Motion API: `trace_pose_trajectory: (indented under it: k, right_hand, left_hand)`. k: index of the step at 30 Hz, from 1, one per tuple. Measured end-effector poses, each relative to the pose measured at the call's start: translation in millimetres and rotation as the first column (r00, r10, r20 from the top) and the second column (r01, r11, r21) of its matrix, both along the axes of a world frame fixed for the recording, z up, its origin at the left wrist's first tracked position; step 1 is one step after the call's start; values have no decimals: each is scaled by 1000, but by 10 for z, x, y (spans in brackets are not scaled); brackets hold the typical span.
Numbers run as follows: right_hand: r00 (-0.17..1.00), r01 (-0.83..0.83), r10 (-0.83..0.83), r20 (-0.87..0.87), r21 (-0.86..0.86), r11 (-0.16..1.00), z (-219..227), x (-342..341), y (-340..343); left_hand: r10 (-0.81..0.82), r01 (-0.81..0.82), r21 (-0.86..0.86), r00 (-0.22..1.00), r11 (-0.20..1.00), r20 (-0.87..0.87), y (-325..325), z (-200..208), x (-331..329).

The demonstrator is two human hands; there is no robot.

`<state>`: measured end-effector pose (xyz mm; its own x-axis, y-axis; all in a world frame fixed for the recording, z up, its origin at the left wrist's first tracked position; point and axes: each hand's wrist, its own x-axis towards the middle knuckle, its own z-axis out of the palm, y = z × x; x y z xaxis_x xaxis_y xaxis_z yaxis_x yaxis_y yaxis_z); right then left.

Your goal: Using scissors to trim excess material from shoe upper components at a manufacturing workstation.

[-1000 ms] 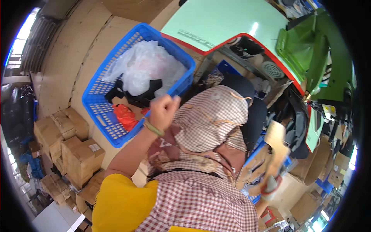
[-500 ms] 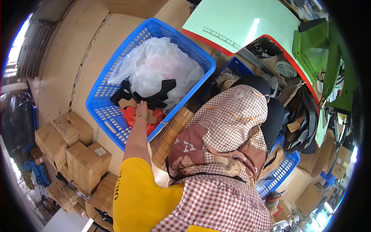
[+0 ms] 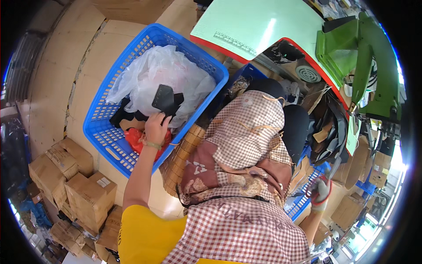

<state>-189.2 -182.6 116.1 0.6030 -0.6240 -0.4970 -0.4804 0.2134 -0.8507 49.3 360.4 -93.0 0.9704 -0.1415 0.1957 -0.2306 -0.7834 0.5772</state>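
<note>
Pinching a flat black piece (image 3: 164, 98) left of center, the left hand (image 3: 155, 127) holds it over the blue basket (image 3: 115, 78), apparently picked out but not yet past the rim. Other dark pieces (image 3: 118, 116) are left there, partly hidden by translucent plastic (image 3: 149, 75). Lower right, the gloved right hand (image 3: 321, 194) curls around a blurred tool, possibly scissors (image 3: 336, 167).

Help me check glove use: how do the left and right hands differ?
The left hand is bare; the right hand wears a grey glove. The left hand holds a flat black piece over the blue basket; the right hand is out right of the checked apron, its grip unclear. In common: neither hand touches the checked apron.
</note>
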Motion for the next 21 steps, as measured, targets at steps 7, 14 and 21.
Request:
trace_pose_trajectory:
  k: [7, 14, 21]
  right_hand:
    - [799, -580, 559, 222, 38, 814, -73, 1084, 728]
    - [869, -493, 426, -254, -525, 693, -227, 1316, 738]
    - [868, -491, 450, -211, -508, 708, -424, 1261, 588]
  left_hand:
    - [-440, 614, -106, 665, 782, 604, -1890, 1454, 100]
    - [-682, 855, -31, 434, 518, 588, -3146, 1128, -45]
    - [-759, 750, -244, 646, 614, 76, -3338, 659, -261]
